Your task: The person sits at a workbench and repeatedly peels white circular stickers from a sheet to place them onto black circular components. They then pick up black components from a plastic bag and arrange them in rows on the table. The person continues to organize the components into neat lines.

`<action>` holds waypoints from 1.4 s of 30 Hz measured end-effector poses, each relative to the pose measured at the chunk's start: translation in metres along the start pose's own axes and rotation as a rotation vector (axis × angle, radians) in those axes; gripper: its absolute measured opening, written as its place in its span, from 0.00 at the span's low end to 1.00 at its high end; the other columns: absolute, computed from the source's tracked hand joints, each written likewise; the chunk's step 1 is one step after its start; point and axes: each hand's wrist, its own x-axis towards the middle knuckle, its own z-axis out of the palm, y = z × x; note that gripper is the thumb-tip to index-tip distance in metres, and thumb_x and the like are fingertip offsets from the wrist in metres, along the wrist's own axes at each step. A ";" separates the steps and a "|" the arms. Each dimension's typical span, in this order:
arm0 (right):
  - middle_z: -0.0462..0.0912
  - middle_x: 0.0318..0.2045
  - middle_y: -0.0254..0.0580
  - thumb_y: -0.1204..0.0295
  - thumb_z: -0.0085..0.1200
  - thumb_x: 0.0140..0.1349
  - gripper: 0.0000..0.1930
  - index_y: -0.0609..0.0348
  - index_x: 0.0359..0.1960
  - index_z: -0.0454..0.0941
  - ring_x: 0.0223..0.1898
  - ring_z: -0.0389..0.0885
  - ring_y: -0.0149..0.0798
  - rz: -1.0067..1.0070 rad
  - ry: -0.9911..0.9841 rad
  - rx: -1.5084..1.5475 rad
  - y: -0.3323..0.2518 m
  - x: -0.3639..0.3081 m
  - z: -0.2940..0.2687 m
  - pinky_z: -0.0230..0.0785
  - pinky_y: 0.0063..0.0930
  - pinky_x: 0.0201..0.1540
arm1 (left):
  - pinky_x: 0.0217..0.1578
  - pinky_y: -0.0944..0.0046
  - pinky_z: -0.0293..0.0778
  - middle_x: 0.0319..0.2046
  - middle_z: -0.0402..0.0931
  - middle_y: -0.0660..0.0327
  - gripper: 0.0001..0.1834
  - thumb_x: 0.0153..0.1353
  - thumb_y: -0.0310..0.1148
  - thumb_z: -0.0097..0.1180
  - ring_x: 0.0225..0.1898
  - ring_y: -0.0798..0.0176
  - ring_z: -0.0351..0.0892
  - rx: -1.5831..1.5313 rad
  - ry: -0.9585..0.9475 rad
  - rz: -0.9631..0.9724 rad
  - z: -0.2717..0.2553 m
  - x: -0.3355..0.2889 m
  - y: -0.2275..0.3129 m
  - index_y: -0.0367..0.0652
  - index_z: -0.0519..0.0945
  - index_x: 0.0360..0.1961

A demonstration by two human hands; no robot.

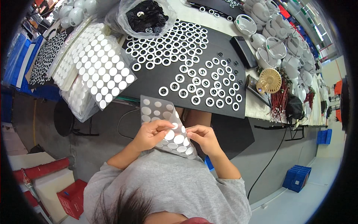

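A clear, bent sheet of round white stickers (158, 105) is held up in front of my chest, its upper part curling toward the table. My left hand (150, 136) is closed in a pinch on the middle of the sheet, thumb and forefinger beside a white round. My right hand (206, 139) pinches at the sheet's right edge, where a round sticker stands edge-on by the fingertips. Whether that sticker has come off the backing, I cannot tell. Beyond the hands, white rings with black centres (195, 100) lie in loose rows on a black board (149, 87).
More sticker sheets (106, 71) are stacked at the left table edge. A clear bag of black parts (147, 16) stands at the back. On the right are a black case (243, 51), a small yellow fan (269, 80), red wires (280, 102) and white plastic housings (266, 56).
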 end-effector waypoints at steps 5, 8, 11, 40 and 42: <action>0.79 0.35 0.41 0.77 0.52 0.57 0.06 0.67 0.35 0.76 0.36 0.75 0.27 0.040 -0.047 0.182 0.015 0.000 -0.003 0.68 0.21 0.43 | 0.41 0.75 0.70 0.39 0.77 0.56 0.14 0.56 0.15 0.44 0.41 0.70 0.76 -0.083 -0.030 -0.017 -0.001 -0.002 -0.005 0.34 0.72 0.44; 0.79 0.34 0.41 0.77 0.52 0.57 0.05 0.67 0.34 0.76 0.36 0.75 0.28 0.050 -0.074 0.310 0.020 0.000 -0.003 0.67 0.21 0.43 | 0.42 0.74 0.69 0.39 0.77 0.56 0.14 0.56 0.15 0.44 0.41 0.70 0.75 -0.117 -0.030 -0.019 -0.001 -0.002 -0.005 0.34 0.72 0.44; 0.79 0.34 0.40 0.78 0.51 0.58 0.05 0.66 0.34 0.76 0.36 0.75 0.27 0.055 -0.118 0.389 0.022 0.001 -0.003 0.67 0.20 0.42 | 0.41 0.75 0.69 0.39 0.77 0.57 0.15 0.56 0.15 0.43 0.41 0.71 0.75 -0.128 -0.059 -0.023 -0.003 -0.003 -0.006 0.34 0.72 0.44; 0.73 0.27 0.37 0.77 0.53 0.54 0.03 0.63 0.27 0.73 0.28 0.71 0.28 -0.299 -0.157 -0.601 -0.020 -0.001 -0.016 0.64 0.20 0.30 | 0.34 0.79 0.68 0.35 0.76 0.61 0.12 0.55 0.15 0.46 0.34 0.77 0.73 -0.145 -0.010 -0.033 0.002 0.000 -0.003 0.34 0.73 0.41; 0.72 0.23 0.36 0.76 0.54 0.53 0.04 0.63 0.26 0.73 0.23 0.69 0.28 -0.354 -0.086 -0.684 -0.034 0.000 -0.021 0.62 0.21 0.25 | 0.34 0.79 0.68 0.35 0.75 0.62 0.12 0.55 0.15 0.46 0.33 0.78 0.72 -0.129 -0.023 -0.022 0.000 0.000 -0.004 0.34 0.73 0.41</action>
